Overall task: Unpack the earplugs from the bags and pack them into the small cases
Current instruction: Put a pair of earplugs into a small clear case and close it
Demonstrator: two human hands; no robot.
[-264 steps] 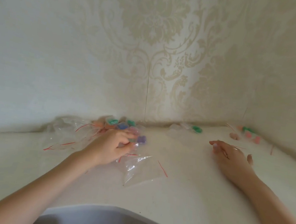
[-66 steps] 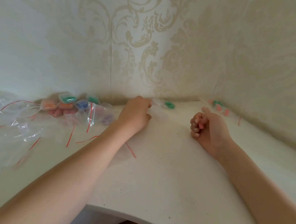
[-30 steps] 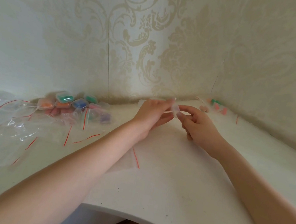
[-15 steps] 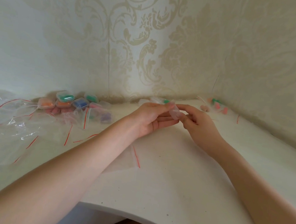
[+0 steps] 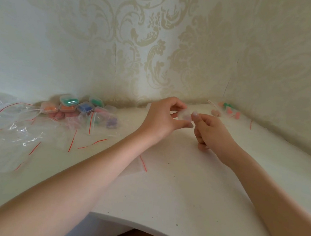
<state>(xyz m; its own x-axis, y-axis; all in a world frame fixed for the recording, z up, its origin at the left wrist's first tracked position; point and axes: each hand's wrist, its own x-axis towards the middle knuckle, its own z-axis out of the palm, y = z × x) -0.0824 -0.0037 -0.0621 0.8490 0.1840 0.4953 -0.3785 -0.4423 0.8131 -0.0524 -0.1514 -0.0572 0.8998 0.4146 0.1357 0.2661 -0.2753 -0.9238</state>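
Note:
A small clear plastic case (image 5: 184,115) is held above the white table (image 5: 182,180), near the back wall. My left hand (image 5: 162,118) pinches it from the left between thumb and fingers. My right hand (image 5: 210,133) grips its right side, fingers curled. Whether the case is open or holds anything I cannot tell. Several filled cases with green, orange, blue and pink earplugs (image 5: 77,105) lie in a pile at the back left. Loose pink and green earplugs (image 5: 228,110) lie in the far right corner.
Crumpled clear zip bags with red strips (image 5: 11,124) cover the table's left side. One flat empty bag (image 5: 136,165) lies under my left forearm. Patterned walls close the back and right. The table's curved front edge (image 5: 136,226) runs below my arms.
My left hand left the case pile, reached to the back wall and took a clear case. Both hands then met and now hold it together, slightly nearer to me.

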